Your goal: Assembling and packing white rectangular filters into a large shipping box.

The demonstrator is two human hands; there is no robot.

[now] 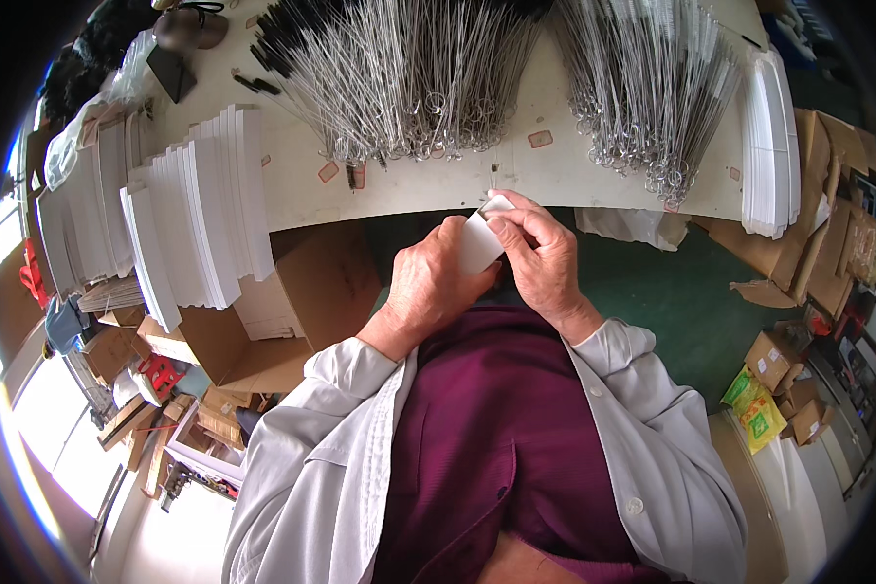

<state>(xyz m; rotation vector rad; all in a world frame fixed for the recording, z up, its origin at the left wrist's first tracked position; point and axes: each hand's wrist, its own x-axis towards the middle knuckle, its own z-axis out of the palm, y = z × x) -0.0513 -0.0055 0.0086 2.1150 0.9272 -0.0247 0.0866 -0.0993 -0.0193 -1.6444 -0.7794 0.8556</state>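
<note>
In front of my chest, at the table's near edge, both hands are closed on a narrow white cardboard box (477, 245). My left hand (426, 282) wraps round its side. My right hand (545, 265) has its thumb and fingers at the upper end, which looks open. Just past that end a thin wire loop (494, 179) shows; whether it reaches into the box I cannot tell. Farther back on the table lies a large pile of wire-handled brushes (419, 88) with ring ends pointing toward me. A second such pile (647, 107) lies to its right.
Upright white boxes (200, 200) stand in rows at the table's left, with more white boxes (771, 146) at its right end. Below the left edge is an open brown carton (307, 316). Torn cardboard (818, 214) stands at right, near a yellow-green bag (752, 409).
</note>
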